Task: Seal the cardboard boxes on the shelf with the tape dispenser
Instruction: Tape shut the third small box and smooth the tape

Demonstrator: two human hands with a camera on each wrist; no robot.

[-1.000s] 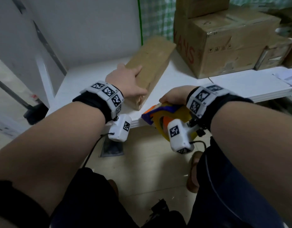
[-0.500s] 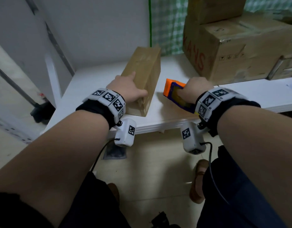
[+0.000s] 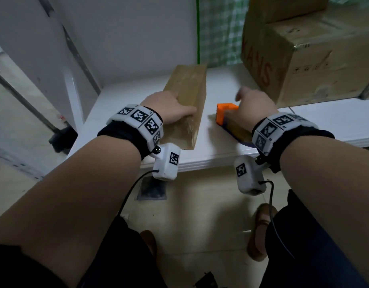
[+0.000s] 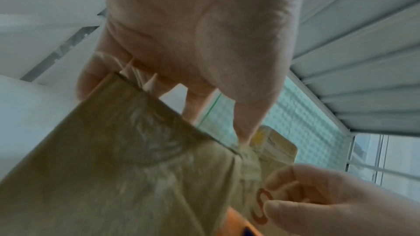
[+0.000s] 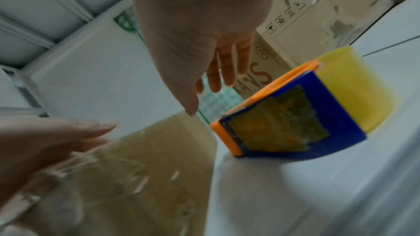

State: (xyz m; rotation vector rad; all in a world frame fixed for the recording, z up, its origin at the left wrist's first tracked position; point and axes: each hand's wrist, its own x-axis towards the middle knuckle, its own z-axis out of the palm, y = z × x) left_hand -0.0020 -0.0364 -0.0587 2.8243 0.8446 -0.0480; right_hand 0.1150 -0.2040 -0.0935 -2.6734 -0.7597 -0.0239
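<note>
Pictured on the white shelf (image 3: 121,104): long cardboard box (image 3: 187,96), held at its near end by the left hand (image 3: 169,107), fingers curled over the top edge. Just beside it, lying on the shelf, the orange-and-blue tape dispenser (image 3: 227,115), apart from the right hand (image 3: 254,104), which hovers above with fingers straight and spread, holding nothing. Box likely light and stiff, its taped skin slick; best gripped across the narrow end. Dispenser rigid, toothed at the orange tip; best taken by the body.

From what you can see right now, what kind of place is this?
Probably a storeroom or packing corner: a white shelf holds stacked cardboard boxes, and a tape dispenser lies beside a small box.
</note>
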